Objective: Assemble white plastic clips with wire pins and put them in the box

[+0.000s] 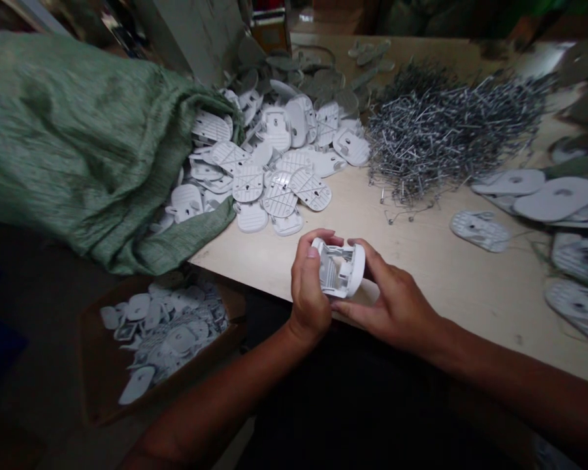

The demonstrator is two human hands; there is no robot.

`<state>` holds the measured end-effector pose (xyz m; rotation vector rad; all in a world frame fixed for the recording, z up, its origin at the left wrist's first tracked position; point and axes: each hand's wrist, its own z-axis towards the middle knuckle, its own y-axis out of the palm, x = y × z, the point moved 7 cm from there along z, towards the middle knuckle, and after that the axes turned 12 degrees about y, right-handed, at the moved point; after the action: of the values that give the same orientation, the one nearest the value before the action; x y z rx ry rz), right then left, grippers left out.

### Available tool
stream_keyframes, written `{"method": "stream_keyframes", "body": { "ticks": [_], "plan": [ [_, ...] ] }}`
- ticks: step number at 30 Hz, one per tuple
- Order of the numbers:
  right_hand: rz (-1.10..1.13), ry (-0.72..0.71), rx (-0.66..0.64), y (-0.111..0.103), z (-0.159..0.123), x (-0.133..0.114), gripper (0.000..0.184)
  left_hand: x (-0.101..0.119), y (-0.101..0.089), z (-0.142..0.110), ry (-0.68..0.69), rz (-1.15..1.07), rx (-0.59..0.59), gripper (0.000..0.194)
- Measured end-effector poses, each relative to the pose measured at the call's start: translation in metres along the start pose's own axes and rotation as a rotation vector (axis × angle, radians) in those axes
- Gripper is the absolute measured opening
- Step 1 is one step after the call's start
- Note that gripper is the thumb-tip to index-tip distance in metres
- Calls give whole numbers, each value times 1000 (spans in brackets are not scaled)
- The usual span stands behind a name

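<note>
Between my two hands is a white plastic housing (355, 271) with rounded ends and an open middle, held just over the table's front edge. My left hand (310, 287) wraps round its left side, thumb on the top rim. On the other side, my right hand (392, 297) grips the right end with fingers behind and thumb below. Inside the housing are ribs and a small block; finer detail is too small to tell. Beyond my hands lies a heap of similar white plastic plates (284, 189), ribbed and with small holes.
A green woven sack (93, 130) spills plates onto the pale table (421, 261). Thin bent metal wires (441, 130) are piled at the back. More white plates (558, 196) lie at the right. Below left, a cardboard box (91, 365) holds white parts.
</note>
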<state>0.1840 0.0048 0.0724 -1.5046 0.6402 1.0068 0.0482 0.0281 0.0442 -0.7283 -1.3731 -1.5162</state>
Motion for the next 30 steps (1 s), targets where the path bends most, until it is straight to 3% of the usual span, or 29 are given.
{"method": "stream_keyframes", "body": {
  "ticks": [4, 9, 15, 19, 24, 27, 30],
  "plan": [
    [136, 5, -9, -2, 8, 0, 82, 0, 0, 2, -34, -30, 3, 39],
    [339, 26, -132, 7, 11, -1, 84, 5, -4, 1, -22, 3, 21, 38],
    [356, 38, -141, 9, 18, 12, 86, -6, -11, 8, -52, 48, -27, 39],
    [156, -45, -146, 1, 21, 30, 89, -22, -22, 15, -121, 226, -155, 41],
    [-215, -131, -146, 1, 22, 57, 87, -62, -40, 24, -237, 313, -251, 45],
    [-275, -98, -9, -16, 28, 74, 75, -74, -58, 38, -187, 384, -191, 46],
    [-377, -8, 270, -57, 34, 96, 56, -65, -75, 50, -75, 569, -175, 43]
  ]
}}
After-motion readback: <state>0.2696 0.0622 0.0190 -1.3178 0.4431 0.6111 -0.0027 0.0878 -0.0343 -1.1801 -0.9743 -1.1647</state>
